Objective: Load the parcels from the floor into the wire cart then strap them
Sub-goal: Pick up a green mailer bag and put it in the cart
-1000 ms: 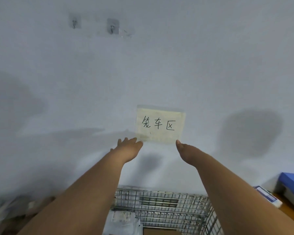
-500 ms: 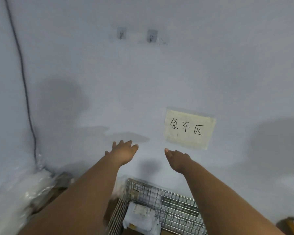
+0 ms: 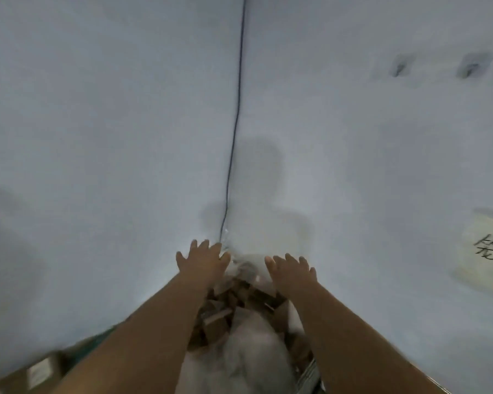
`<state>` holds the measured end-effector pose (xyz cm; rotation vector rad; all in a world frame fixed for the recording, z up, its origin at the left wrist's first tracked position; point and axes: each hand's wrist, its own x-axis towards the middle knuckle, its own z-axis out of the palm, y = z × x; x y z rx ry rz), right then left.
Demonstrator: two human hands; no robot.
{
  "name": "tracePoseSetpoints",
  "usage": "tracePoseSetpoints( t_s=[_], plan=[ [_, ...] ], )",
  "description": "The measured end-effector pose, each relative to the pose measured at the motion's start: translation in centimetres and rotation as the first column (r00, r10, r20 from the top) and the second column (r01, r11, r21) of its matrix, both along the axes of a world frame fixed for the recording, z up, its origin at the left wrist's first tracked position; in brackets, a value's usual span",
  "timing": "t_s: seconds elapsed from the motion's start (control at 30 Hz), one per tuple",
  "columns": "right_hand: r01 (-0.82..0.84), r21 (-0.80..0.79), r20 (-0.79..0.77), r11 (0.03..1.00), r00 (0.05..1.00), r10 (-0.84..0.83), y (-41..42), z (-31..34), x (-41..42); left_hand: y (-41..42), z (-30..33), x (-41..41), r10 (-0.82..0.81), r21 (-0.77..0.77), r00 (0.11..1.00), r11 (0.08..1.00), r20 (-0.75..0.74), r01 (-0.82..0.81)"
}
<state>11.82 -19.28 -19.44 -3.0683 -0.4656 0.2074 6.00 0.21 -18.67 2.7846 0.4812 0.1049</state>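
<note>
My left hand (image 3: 202,258) and my right hand (image 3: 292,270) are both stretched out in front of me, fingers spread, holding nothing. Below and between my forearms lies a blurred heap of parcels: brown cardboard boxes (image 3: 225,311) and a grey-white plastic bag parcel (image 3: 251,354) in the room corner. A sliver of the wire cart (image 3: 310,375) shows at the bottom, just inside my right forearm. Another cardboard box with a white label (image 3: 37,372) sits at the bottom left.
Two white walls meet in a corner, with a dark cable (image 3: 235,123) running down it. Two wall hooks (image 3: 436,65) are at the upper right. A yellowish paper sign with handwriting (image 3: 485,251) is at the right edge.
My view has swung left: the sign and hooks slid to the right edge, the cart nearly left the frame, and the corner heap of parcels came to the centre. Both hands stay empty.
</note>
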Motion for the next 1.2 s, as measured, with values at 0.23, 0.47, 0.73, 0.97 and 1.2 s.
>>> tracePoseSetpoints(
  t_s=[0.23,0.47,0.73,0.97,1.2],
  plan=[
    [-0.289,-0.023,-0.059,0.957,0.956,0.287,17.5,-2.1,-2.6,16.9,0.6,-9.0,0.271,-0.002,0.959,0.962,-0.083,-0.272],
    [-0.313,0.142,-0.054,0.939,0.945,0.323,29.5,-3.5,-5.0,28.1,-0.1,-15.2,0.423,0.021,0.898,0.905,-0.118,-0.424],
    [-0.382,0.097,-0.148,0.919,0.908,0.392,36.6,-5.4,-4.3,33.2,-1.9,-16.8,0.486,-0.022,0.863,0.87,-0.138,-0.493],
    [-0.402,0.075,-0.163,0.912,0.898,0.409,39.9,-7.2,-1.4,35.5,-3.1,-14.5,0.501,-0.046,0.851,0.857,-0.156,-0.513],
    [-0.445,0.021,-0.149,0.895,0.884,0.443,45.0,-11.1,6.1,39.3,-4.9,-8.4,0.518,-0.06,0.838,0.844,-0.175,-0.534]
  ],
)
